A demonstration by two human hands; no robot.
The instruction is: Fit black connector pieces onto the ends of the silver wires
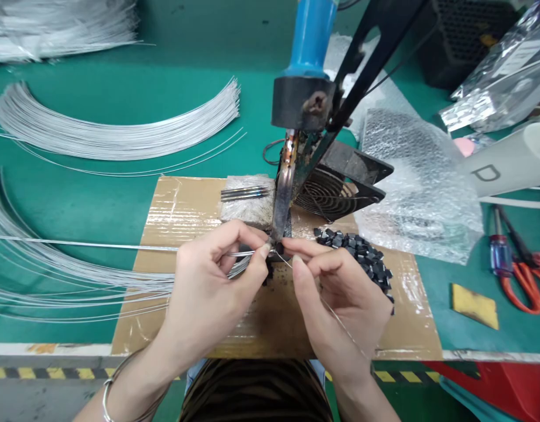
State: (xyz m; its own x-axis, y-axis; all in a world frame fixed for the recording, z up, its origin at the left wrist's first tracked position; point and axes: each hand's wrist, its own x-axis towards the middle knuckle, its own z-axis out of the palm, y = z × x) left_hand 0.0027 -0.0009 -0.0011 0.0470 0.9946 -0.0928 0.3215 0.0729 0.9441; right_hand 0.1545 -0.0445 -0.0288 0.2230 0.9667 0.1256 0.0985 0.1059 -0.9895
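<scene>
My left hand (217, 287) pinches a thin grey wire (120, 244) close to its end, right under the tip of a soldering iron (284, 202). The wire runs off to the left. Between the thumb and fingers of my right hand (340, 293) is a fine strand of solder wire (339, 321), its end reaching the iron's tip. Both hands' fingertips nearly meet there, and the joint itself is too small to make out. A bundle of grey wires (133, 278) passes behind my left hand. Small black pieces (358, 255) are heaped beyond my right hand.
Cardboard (164, 217) covers the bench under my hands. Behind the iron's stand (362, 70) is a black fan (335, 187). More wires (120, 138) lie at the left. Bubble wrap (419, 187), a yellow sponge (475, 305), orange-handled scissors (522, 287) and a screwdriver (499, 252) are right.
</scene>
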